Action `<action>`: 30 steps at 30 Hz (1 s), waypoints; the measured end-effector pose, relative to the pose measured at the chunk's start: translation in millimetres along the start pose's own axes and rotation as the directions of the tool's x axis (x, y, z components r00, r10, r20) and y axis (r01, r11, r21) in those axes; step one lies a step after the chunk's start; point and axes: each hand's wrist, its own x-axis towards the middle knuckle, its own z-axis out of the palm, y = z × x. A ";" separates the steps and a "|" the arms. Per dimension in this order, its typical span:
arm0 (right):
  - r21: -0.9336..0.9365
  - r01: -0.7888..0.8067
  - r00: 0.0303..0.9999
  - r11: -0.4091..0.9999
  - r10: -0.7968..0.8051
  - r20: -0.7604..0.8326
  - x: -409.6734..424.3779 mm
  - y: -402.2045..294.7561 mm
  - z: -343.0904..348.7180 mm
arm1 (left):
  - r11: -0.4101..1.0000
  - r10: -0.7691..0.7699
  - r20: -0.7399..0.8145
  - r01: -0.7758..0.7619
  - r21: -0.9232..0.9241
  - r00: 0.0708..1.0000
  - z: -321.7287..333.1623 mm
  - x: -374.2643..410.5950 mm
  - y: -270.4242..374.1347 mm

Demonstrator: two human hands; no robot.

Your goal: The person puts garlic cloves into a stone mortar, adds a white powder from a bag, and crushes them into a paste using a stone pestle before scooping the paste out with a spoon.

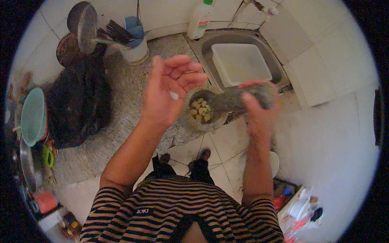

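My left hand [170, 88] is palm up with its fingers loosely curled, and a small white piece [174, 95] rests on the palm. On the right, my right hand [263, 106] grips a thick grey stone pestle [234, 98], blurred; its far end is close to the mortar's rim. Between and below the hands, a stone mortar [209, 125] stands at the counter's edge. Several pale, rounded pieces [200, 110] lie inside it; I cannot tell exactly what they are.
A white plastic tub [243, 62] sits in the steel sink [206, 48], beside a white bottle [200, 21]. A white utensil holder [135, 54] and a black plastic bag [79, 100] are on the stone counter [127, 112]. Further left are a green basin [33, 117] and green-handled scissors [48, 155].
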 end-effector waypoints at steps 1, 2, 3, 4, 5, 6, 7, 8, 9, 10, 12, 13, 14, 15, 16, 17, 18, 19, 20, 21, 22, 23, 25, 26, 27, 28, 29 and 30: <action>0.096 0.022 0.999 0.995 -0.024 0.024 10.5 -6.3 -18.5 | 0.986 0.031 0.064 -0.041 0.159 0.997 2.8 6.7 -12.9; 0.207 0.032 0.998 0.978 -0.041 0.041 24.2 -16.7 -34.5 | 0.941 0.040 0.123 -0.079 0.329 0.992 14.4 15.1 -18.0; 0.292 0.034 0.996 0.956 -0.057 0.071 36.6 -20.0 -44.7 | 0.767 0.031 0.194 -0.147 0.624 0.981 14.4 19.9 -29.0; 0.371 0.020 0.992 0.928 -0.065 0.108 44.9 -20.3 -55.7 | 0.505 -0.006 0.236 -0.201 0.840 0.972 9.6 17.0 -45.5; 0.447 0.000 0.987 0.895 -0.072 0.145 52.2 -17.8 -66.9 | 0.184 -0.065 0.251 -0.236 0.954 0.966 6.5 14.1 -59.5; 0.495 -0.043 0.975 0.868 -0.072 0.211 66.4 -16.1 -81.0 | 0.073 -0.142 0.227 -0.218 0.973 0.964 11.8 21.1 -63.2; 0.486 -0.072 0.964 0.871 -0.065 0.258 73.0 -14.2 -90.4 | 0.111 -0.086 0.136 -0.127 0.986 0.987 16.9 20.7 -65.2; 0.475 -0.100 0.950 0.874 -0.057 0.306 78.2 -13.2 -97.3 | 0.156 -0.032 0.044 -0.038 0.987 0.999 22.6 19.6 -66.0; 0.454 -0.123 0.935 0.882 -0.050 0.350 75.2 -14.6 -103.5 | 0.215 0.018 -0.047 0.042 0.976 0.999 28.9 11.2 -67.8; 0.444 -0.135 0.927 0.886 -0.046 0.373 77.6 -12.8 -104.0 | 0.211 0.054 -0.038 0.026 0.977 0.998 34.3 7.6 -65.7; 0.424 -0.150 0.906 0.893 -0.047 0.420 82.5 -10.0 -101.6 | 0.197 0.131 -0.013 -0.014 0.980 0.991 45.9 -0.1 -64.1; 0.435 -0.154 0.900 0.887 -0.056 0.433 87.7 -7.8 -100.5 | 0.394 0.191 -0.086 0.004 0.919 0.978 51.4 -1.7 -70.2; 0.444 -0.158 0.893 0.882 -0.064 0.445 91.5 -5.1 -98.1 | 0.576 0.236 -0.162 -0.004 0.818 0.958 56.4 -2.9 -79.0; 0.447 -0.158 0.889 0.880 -0.069 0.452 93.0 -2.7 -94.9 | 0.736 0.261 -0.237 -0.035 0.676 0.936 58.7 -3.8 -85.6; 0.448 -0.168 0.887 0.878 -0.064 0.458 94.2 -1.7 -90.5 | 0.863 0.268 -0.295 -0.092 0.497 0.917 60.3 -4.0 -87.1; 0.448 -0.177 0.885 0.876 -0.058 0.462 94.7 -1.4 -85.2 | 0.943 0.260 -0.348 -0.158 0.294 0.901 61.0 -4.3 -86.6; 0.444 -0.181 0.885 0.878 -0.052 0.463 93.7 -1.8 -79.7 | 0.971 0.238 -0.391 -0.228 0.072 0.889 60.8 -6.3 -85.3; 0.430 -0.169 0.877 0.887 -0.064 0.477 92.5 -1.7 -73.7 | 0.965 0.251 -0.400 -0.258 0.039 0.881 61.2 -9.3 -82.4; 0.415 -0.155 0.870 0.896 -0.076 0.488 91.0 -1.2 -67.5 | 0.959 0.262 -0.408 -0.285 0.006 0.875 62.0 -12.3 -78.5; 0.396 -0.138 0.858 0.908 -0.090 0.505 90.7 -0.5 -62.5 | 0.947 0.277 -0.416 -0.319 -0.033 0.866 61.7 -14.5 -77.1; 0.389 -0.132 0.848 0.912 -0.099 0.520 90.0 0.3 -58.0 | 0.907 0.406 -0.354 -0.323 0.271 0.842 60.7 -15.2 -77.3; 0.382 -0.124 0.839 0.916 -0.108 0.533 89.4 1.0 -53.9 | 0.778 0.509 -0.260 -0.308 0.548 0.821 59.4 -14.8 -78.3; 0.353 -0.115 0.824 0.929 -0.109 0.555 85.7 -1.7 -45.3 | 0.274 0.504 -0.033 -0.123 0.954 0.863 54.1 -21.5 -77.3; 0.331 -0.109 0.820 0.937 -0.103 0.563 84.2 -3.7 -41.5 | -0.082 0.386 0.034 -0.002 0.997 0.922 48.0 -25.5 -78.0; 0.314 -0.098 0.819 0.944 -0.103 0.565 82.7 -4.1 -39.5 | -0.443 0.243 0.049 0.066 0.894 0.969 47.9 -26.2 -76.9; 0.303 -0.069 0.818 0.950 -0.120 0.562 81.3 -2.1 -38.4 | -0.579 0.159 0.124 -0.009 0.815 0.979 47.9 -22.7 -75.7; 0.293 -0.040 0.817 0.955 -0.138 0.559 80.1 1.3 -38.0 | -0.445 0.221 0.148 -0.035 0.895 0.964 49.7 -22.5 -73.1; 0.283 -0.005 0.818 0.959 -0.159 0.553 82.7 3.9 -36.5 | -0.303 0.283 0.168 -0.078 0.950 0.944 58.5 -16.4 -65.6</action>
